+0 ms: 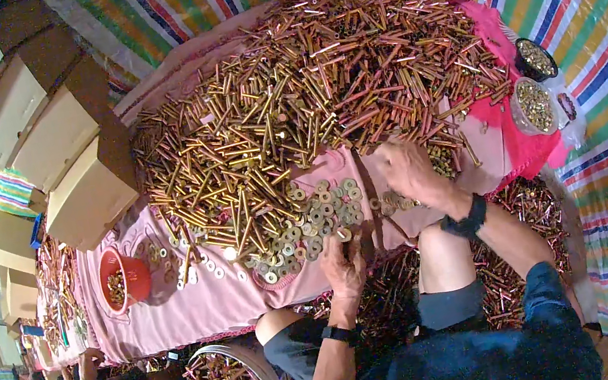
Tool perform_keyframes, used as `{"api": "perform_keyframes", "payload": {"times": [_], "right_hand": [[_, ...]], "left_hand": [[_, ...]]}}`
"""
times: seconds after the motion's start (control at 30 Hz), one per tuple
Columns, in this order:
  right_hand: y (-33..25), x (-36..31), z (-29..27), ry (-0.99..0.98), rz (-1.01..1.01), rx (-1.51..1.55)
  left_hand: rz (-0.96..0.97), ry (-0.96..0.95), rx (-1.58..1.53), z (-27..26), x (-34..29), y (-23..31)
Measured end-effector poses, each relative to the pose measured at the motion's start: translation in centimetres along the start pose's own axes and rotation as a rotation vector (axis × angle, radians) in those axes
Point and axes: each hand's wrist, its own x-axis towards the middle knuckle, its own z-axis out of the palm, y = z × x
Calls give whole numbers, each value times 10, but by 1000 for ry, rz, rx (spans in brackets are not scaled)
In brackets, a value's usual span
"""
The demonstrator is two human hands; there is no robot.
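My left hand (343,271) is at the near edge of a pink cloth, its thumb and fingers closed on a round metal washer (344,235). Just beyond it spreads a pile of flat washers (310,225). My right hand (411,175) hovers farther right, fingers bent together at the edge of a large heap of long, brassy bolts (379,63). What those fingers hold, if anything, is hidden. Beneath the right wrist lie small metal pieces (442,162), partly covered by the hand, and a few more washers (404,202).
A red bowl (142,275) of small parts stands left on the cloth (188,316). Two tubs of hardware (531,105) sit at the right. Cardboard boxes (89,191) are stacked at the left. A white bucket (268,379) of bolts stands below. Another person's hand (89,365) is at lower left.
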Motion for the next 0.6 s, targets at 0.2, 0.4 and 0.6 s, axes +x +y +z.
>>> {"api": "perform_keyframes", "payload": {"times": [0.2, 0.4, 0.6], "right_hand": [[47, 6, 13, -140, -43, -404], [8, 23, -17, -134, 12, -70], [-79, 2, -40, -141, 342, 827]], "left_hand": [[-86, 45, -18, 0, -1, 8], [-213, 7, -27, -1, 3, 18], [-49, 23, 19, -4, 7, 21]]}}
